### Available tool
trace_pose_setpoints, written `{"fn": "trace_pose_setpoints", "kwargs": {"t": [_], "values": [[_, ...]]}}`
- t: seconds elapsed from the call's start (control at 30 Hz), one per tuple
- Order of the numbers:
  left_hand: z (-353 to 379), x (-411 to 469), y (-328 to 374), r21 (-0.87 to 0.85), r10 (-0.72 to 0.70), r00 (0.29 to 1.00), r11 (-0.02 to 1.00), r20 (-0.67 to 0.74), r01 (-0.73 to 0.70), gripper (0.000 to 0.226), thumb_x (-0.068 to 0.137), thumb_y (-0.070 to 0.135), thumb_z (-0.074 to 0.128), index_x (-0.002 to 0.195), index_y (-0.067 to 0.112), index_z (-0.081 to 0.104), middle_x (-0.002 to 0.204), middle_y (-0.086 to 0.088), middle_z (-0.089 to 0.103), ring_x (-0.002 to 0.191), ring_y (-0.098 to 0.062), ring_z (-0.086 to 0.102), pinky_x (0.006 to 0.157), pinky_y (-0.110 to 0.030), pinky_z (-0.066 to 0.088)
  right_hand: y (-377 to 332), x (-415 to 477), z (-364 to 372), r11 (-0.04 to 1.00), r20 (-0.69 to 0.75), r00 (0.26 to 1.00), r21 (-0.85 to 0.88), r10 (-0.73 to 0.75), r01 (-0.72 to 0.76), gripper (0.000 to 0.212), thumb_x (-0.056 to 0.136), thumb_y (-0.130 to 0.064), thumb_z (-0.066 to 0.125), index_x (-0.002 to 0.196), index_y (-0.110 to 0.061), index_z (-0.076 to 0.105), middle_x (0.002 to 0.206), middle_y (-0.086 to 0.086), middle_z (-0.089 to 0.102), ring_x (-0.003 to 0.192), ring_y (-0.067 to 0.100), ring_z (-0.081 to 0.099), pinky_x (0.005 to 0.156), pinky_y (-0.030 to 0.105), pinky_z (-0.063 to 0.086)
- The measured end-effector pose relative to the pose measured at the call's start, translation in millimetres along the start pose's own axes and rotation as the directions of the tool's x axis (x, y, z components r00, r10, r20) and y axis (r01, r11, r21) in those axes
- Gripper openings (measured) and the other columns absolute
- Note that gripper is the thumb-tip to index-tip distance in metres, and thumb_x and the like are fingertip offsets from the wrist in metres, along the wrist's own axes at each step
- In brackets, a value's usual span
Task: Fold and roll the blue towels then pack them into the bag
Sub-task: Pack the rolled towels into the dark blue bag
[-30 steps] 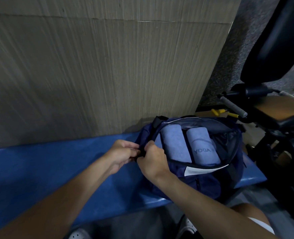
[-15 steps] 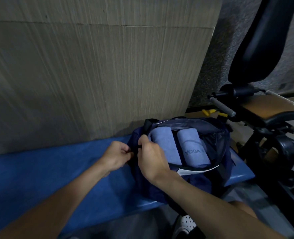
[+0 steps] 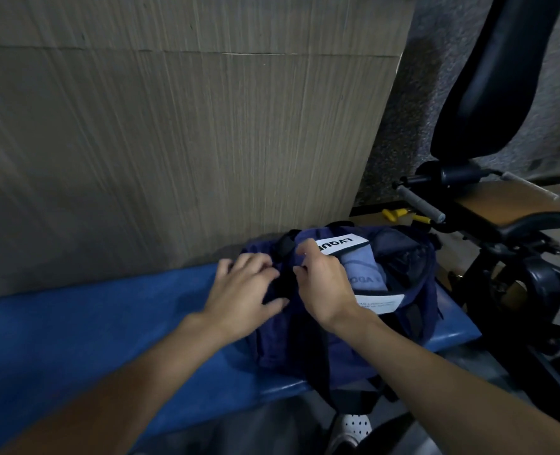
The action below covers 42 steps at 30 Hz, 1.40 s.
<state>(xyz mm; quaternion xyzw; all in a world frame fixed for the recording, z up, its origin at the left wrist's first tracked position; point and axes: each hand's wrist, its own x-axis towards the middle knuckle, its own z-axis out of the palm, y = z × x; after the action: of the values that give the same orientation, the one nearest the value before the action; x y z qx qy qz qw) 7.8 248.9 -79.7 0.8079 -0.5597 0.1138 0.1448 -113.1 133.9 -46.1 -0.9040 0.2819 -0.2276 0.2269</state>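
Observation:
A navy bag (image 3: 416, 310) sits on the blue bench (image 3: 91, 326) against the wall. Its top flap, with a white label, is pulled partway over the opening. One rolled light-blue towel (image 3: 364, 270) with dark lettering still shows inside; any other towel is hidden under the flap. My right hand (image 3: 324, 284) pinches the flap's edge near the bag's left end. My left hand (image 3: 242, 290) lies on the bag's left end with fingers spread and fairly straight.
A tiled wall (image 3: 173, 142) rises right behind the bench. Black gym equipment (image 3: 502, 198) with a padded backrest and a brown seat stands at the right, close to the bag. A white shoe (image 3: 354, 428) shows below the bench edge.
The flap has been drawn across the opening, covering the left towel. My left hand has opened and now lies flat on the bag. The view has shifted slightly.

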Motion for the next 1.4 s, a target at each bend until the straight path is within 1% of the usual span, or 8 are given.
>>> {"fn": "trace_pose_setpoints", "kwargs": {"t": [0.2, 0.4, 0.53, 0.87, 1.0, 1.13, 1.27, 1.4], "values": [[16, 10, 0, -0.05, 0.03, 0.999, 0.998, -0.034, -0.032, 0.011, 0.091, 0.031, 0.063, 0.086, 0.022, 0.06, 0.082, 0.008, 0.064, 0.082, -0.017, 0.061, 0.082, -0.035, 0.034, 17, 1, -8, 0.999, 0.017, 1.0, -0.04, -0.022, 0.023, 0.018, 0.096, -0.014, 0.049, 0.112, -0.014, 0.043, 0.085, 0.01, 0.064, 0.079, 0.03, 0.058, 0.064, 0.037, 0.042], [8, 1, -36, -0.021, -0.049, 0.999, 0.999, 0.018, 0.05, 0.012, 0.095, 0.027, 0.058, 0.088, 0.021, 0.05, 0.085, 0.007, 0.062, 0.083, -0.019, 0.06, 0.079, -0.039, 0.041, 52, 7, -43, 0.988, -0.131, 0.981, -0.039, 0.143, -0.149, 0.004, 0.097, -0.014, 0.046, 0.099, -0.014, 0.042, 0.077, 0.005, 0.057, 0.069, 0.026, 0.053, 0.054, 0.037, 0.039], [-1, 4, -54, 0.051, -0.073, 0.997, 0.996, 0.01, 0.073, 0.01, 0.094, 0.031, 0.059, 0.1, 0.023, 0.06, 0.095, 0.009, 0.062, 0.089, -0.016, 0.061, 0.075, -0.036, 0.038, 65, 12, -59, 0.968, -0.19, 0.964, -0.134, 0.186, -0.213, 0.004, 0.099, -0.017, 0.044, 0.1, -0.015, 0.041, 0.084, 0.004, 0.054, 0.078, 0.03, 0.053, 0.059, 0.037, 0.038], [-25, -9, -91, 0.045, -0.191, 0.981, 0.981, 0.02, 0.19, 0.016, 0.093, 0.025, 0.061, 0.08, 0.024, 0.052, 0.081, 0.008, 0.054, 0.074, -0.018, 0.056, 0.07, -0.037, 0.041, 96, 23, -103, 0.925, -0.311, 0.903, -0.14, 0.297, -0.353, 0.009, 0.098, -0.013, 0.044, 0.103, -0.009, 0.051, 0.09, 0.014, 0.057, 0.078, 0.034, 0.051, 0.065, 0.041, 0.046], [-33, -15, -102, 0.11, -0.242, 0.968, 0.966, 0.069, 0.233, 0.018, 0.096, 0.025, 0.057, 0.08, 0.027, 0.049, 0.086, 0.01, 0.056, 0.079, -0.015, 0.055, 0.072, -0.034, 0.036, 93, 25, -77, 0.902, -0.23, 0.955, -0.345, 0.186, -0.259, 0.018, 0.096, -0.01, 0.041, 0.104, -0.01, 0.057, 0.113, 0.016, 0.057, 0.102, 0.038, 0.048, 0.084, 0.046, 0.043], [-33, -16, -103, 0.206, -0.204, 0.965, 0.964, 0.166, 0.169, 0.012, 0.095, 0.032, 0.052, 0.106, 0.028, 0.056, 0.108, 0.009, 0.057, 0.102, -0.016, 0.054, 0.082, -0.036, 0.035, 87, 26, -68, 0.825, 0.086, 0.994, -0.556, -0.064, 0.102, 0.047, 0.087, -0.022, 0.051, 0.134, -0.027, 0.052, 0.142, -0.001, 0.043, 0.135, 0.025, 0.026, 0.106, 0.048, 0.017], [-25, -18, -91, 0.216, -0.151, 0.944, 0.972, 0.294, 0.088, 0.042, 0.092, 0.053, 0.052, 0.125, 0.027, 0.052, 0.118, 0.008, 0.053, 0.112, -0.016, 0.05, 0.092, -0.038, 0.033, 87, 24, -55, 0.698, 0.252, 0.965, -0.679, -0.069, 0.228, 0.042, 0.092, -0.034, 0.048, 0.134, -0.031, 0.047, 0.13, -0.01, 0.053, 0.133, 0.016, 0.03, 0.108, 0.049, 0.005], [-21, -24, -98, 0.214, -0.115, 0.976, 0.974, 0.183, 0.075, 0.017, 0.099, 0.035, 0.05, 0.097, 0.02, 0.059, 0.095, 0.007, 0.059, 0.092, -0.017, 0.059, 0.078, -0.032, 0.026, 92, 25, -49, 0.671, 0.161, 0.977, -0.711, -0.137, 0.212, 0.017, 0.099, -0.034, 0.043, 0.1, -0.029, 0.06, 0.104, -0.008, 0.06, 0.109, 0.017, 0.049, 0.098, 0.041, 0.013]]}}
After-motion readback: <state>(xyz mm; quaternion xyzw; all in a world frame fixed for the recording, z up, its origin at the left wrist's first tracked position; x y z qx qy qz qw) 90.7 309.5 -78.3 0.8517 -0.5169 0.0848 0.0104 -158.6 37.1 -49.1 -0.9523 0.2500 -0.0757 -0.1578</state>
